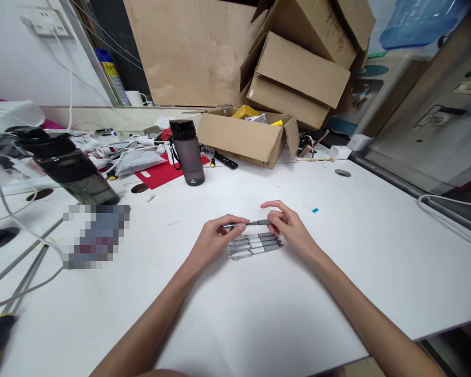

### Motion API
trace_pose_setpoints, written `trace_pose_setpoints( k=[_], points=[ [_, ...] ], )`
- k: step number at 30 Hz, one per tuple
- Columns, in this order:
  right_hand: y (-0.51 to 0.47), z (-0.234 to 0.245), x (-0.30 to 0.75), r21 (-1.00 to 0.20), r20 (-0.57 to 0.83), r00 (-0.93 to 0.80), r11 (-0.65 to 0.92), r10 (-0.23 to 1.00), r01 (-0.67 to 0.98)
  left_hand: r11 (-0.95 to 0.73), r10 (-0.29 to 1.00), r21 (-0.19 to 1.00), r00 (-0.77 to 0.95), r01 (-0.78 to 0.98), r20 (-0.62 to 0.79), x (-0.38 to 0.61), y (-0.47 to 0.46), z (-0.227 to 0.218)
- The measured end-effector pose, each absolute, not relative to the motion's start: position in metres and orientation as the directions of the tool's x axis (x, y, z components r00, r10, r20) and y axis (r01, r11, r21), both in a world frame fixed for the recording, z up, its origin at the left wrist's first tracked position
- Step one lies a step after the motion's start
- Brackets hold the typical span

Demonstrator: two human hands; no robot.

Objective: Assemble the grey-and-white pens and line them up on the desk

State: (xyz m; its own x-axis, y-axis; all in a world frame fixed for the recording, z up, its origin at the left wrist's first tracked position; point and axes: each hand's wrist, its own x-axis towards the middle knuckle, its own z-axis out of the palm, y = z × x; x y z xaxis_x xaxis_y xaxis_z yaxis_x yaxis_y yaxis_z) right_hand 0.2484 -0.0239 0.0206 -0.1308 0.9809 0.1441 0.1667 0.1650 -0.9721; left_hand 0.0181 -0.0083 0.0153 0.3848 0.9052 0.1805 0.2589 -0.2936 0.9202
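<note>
Between my two hands a pen (254, 223) with a clear barrel and a grey grip lies level above the white table (235, 314). My left hand (219, 234) pinches its clear end between thumb and fingers. The thumb and bent fingers of my right hand (288, 224) close on the grey end, while the index finger stretches out to the left. Just below, several similar pens (255, 245) lie side by side on the table, grey ends to the right. My left fingers partly cover their clear ends.
A dark water bottle (187, 157) stands behind my hands, and another bottle (76, 167) is at the left. Farther back are an open cardboard box (239, 137), a red folder (160, 173) and a remote (225, 160). A small blue piece (315, 210) lies to the right.
</note>
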Motion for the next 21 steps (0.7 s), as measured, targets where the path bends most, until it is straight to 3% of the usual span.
trace_pose_setpoints(
  k=[3, 9, 13, 18, 21],
  points=[
    [-0.0244, 0.0191, 0.2481, -0.975, 0.074, -0.119, 0.097, 0.990, 0.199, -0.296, 0.900, 0.920, 0.399, 0.257, 0.178, 0.0191, -0.0090, 0.0162],
    [-0.0242, 0.0234, 0.2478, -0.948, 0.236, -0.155, 0.262, 0.959, 0.179, -0.278, 0.911, 0.925, 0.377, 0.260, 0.168, 0.0177, -0.0082, 0.0156],
    [-0.0255, 0.0235, 0.2481, -0.968, 0.132, -0.163, 0.162, 0.978, 0.189, -0.283, 0.910, 0.917, 0.380, 0.282, 0.164, 0.0174, -0.0087, 0.0169],
    [-0.0246, 0.0252, 0.2497, -0.940, 0.228, -0.164, 0.261, 0.960, 0.221, -0.269, 0.920, 0.916, 0.359, 0.298, 0.153, 0.0166, -0.0081, 0.0165],
    [-0.0245, 0.0248, 0.2507, -0.956, 0.167, -0.169, 0.201, 0.971, 0.214, -0.285, 0.910, 0.911, 0.383, 0.298, 0.160, 0.0169, -0.0078, 0.0159]
  ],
)
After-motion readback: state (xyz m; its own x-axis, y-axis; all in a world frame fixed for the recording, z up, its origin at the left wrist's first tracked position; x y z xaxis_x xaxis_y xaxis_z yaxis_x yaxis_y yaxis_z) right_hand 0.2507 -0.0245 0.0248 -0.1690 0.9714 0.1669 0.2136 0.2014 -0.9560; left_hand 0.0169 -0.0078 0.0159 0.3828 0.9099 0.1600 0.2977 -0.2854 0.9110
